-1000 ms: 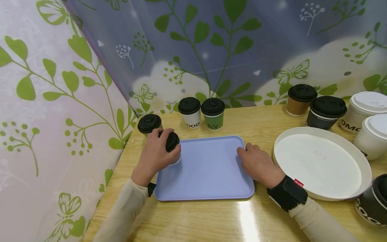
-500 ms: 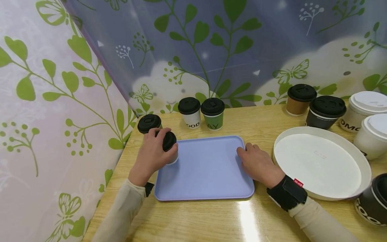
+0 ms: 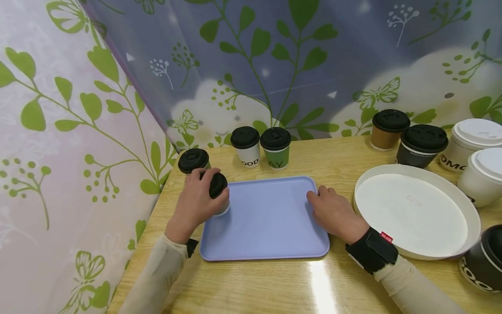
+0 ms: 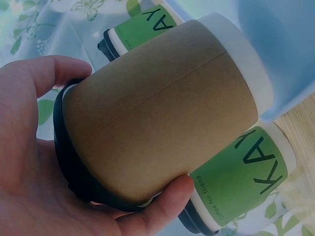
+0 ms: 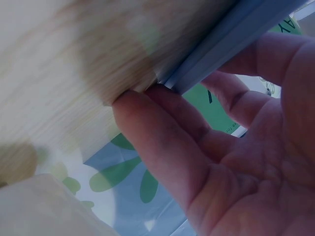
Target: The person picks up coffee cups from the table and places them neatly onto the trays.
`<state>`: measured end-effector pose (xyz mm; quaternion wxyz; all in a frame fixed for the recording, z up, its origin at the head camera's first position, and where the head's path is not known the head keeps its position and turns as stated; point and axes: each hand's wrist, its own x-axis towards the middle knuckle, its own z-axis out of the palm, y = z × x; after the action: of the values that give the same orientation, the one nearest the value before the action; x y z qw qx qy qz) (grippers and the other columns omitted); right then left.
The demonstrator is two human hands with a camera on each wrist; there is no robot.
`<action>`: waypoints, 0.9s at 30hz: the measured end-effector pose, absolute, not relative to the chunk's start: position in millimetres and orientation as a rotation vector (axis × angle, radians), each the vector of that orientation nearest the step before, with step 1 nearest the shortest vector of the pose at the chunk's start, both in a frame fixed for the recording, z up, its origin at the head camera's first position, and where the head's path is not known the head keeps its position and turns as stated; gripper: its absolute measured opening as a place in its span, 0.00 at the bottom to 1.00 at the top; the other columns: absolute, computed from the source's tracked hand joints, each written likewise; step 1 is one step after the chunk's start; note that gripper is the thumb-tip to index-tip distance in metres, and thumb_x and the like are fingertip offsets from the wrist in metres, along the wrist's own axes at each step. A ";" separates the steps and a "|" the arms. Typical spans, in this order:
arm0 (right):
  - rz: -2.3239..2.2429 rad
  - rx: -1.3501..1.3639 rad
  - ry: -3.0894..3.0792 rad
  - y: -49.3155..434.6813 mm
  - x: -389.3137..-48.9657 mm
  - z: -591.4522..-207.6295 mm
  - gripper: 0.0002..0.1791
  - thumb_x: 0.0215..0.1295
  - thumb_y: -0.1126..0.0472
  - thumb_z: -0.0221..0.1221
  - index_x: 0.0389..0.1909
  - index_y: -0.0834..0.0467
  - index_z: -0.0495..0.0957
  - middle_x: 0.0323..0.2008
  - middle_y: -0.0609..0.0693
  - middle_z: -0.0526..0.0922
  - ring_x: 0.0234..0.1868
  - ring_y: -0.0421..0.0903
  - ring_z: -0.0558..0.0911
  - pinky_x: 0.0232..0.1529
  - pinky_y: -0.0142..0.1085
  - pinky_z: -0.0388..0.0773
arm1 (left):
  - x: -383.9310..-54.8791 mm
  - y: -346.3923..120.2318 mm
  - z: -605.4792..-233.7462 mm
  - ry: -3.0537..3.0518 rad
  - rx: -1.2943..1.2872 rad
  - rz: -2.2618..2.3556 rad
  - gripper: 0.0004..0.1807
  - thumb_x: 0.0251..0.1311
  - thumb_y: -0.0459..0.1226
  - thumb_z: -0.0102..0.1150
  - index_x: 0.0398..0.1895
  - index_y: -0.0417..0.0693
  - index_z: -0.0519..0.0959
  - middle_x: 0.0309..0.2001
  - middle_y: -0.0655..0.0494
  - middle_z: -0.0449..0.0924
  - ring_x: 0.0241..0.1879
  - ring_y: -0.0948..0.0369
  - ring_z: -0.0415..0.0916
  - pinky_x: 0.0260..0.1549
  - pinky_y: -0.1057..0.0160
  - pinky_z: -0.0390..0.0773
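Note:
My left hand (image 3: 192,207) grips a paper coffee cup (image 4: 162,108) by its black lid end, fingers and thumb spread round the lid and upper wall. The cup has a brown sleeve and white base, and stands over the left part of the lilac tray (image 3: 268,222). Right beside it, behind my fingers, is a green cup (image 4: 241,177) with a black lid, partly hidden in the head view. My right hand (image 3: 335,213) holds the tray's right rim, its fingertips at the tray edge close to the tabletop in the right wrist view.
Behind the tray stand a white cup (image 3: 249,153) and a green cup (image 3: 277,157). A round white tray (image 3: 412,218) lies to the right. Around it are a brown cup (image 3: 384,138), black cups (image 3: 415,155) and white-lidded cups (image 3: 481,181). A patterned wall cloth (image 3: 274,87) borders the table.
My left hand has shifted slightly left with the brown-sleeved coffee cup, toward the tray's left edge. The right hand and the tray have stayed in place.

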<state>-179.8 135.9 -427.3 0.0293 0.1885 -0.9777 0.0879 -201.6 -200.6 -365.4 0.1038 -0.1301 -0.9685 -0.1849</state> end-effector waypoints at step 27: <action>0.269 0.570 -3.038 134.6 -179.7 -425.4 0.09 0.71 0.67 0.60 0.49 0.64 0.78 0.35 0.61 0.74 0.33 0.54 0.74 0.28 0.47 0.77 | -202.2 -196.5 -365.1 -2.826 -0.428 -0.537 0.30 0.65 0.51 0.62 0.67 0.47 0.76 0.63 0.33 0.69 0.59 0.34 0.69 0.53 0.36 0.75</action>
<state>-179.7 134.6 -425.4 0.0195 0.1837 -0.9790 0.0865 -202.2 -196.5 -365.1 0.1164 -0.1461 -0.9652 -0.1833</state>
